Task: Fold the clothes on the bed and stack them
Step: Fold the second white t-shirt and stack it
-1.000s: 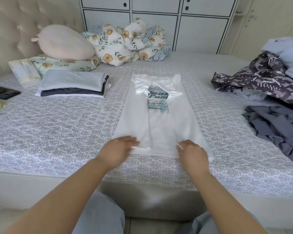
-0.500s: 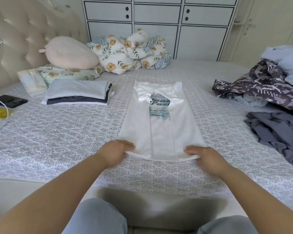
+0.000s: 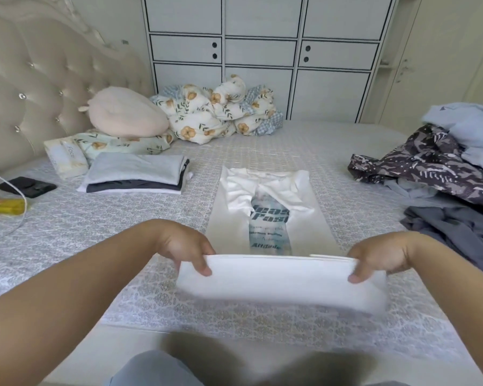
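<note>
A white T-shirt (image 3: 265, 196) with a blue print lies lengthwise on the patterned bed (image 3: 67, 232), its sides folded in. Its bottom hem is lifted off the bed toward me. My left hand (image 3: 186, 247) pinches the hem's left corner and my right hand (image 3: 377, 254) pinches its right corner, thumbs on the near side. A stack of folded clothes (image 3: 135, 174), grey on top, sits at the left. Unfolded clothes (image 3: 441, 174) are heaped at the right: a patterned dark piece, a light blue one and a grey-blue one.
A pink cushion (image 3: 124, 112) and a floral quilt (image 3: 215, 110) lie at the back by the headboard. A tissue pack (image 3: 64, 157), a black phone (image 3: 25, 186), a yellow item (image 3: 3, 207) and a white cable are at the far left. Cabinets stand behind the bed.
Both hands took hold of the shirt's bottom hem and raised it off the bed. My view has moved closer and lower.
</note>
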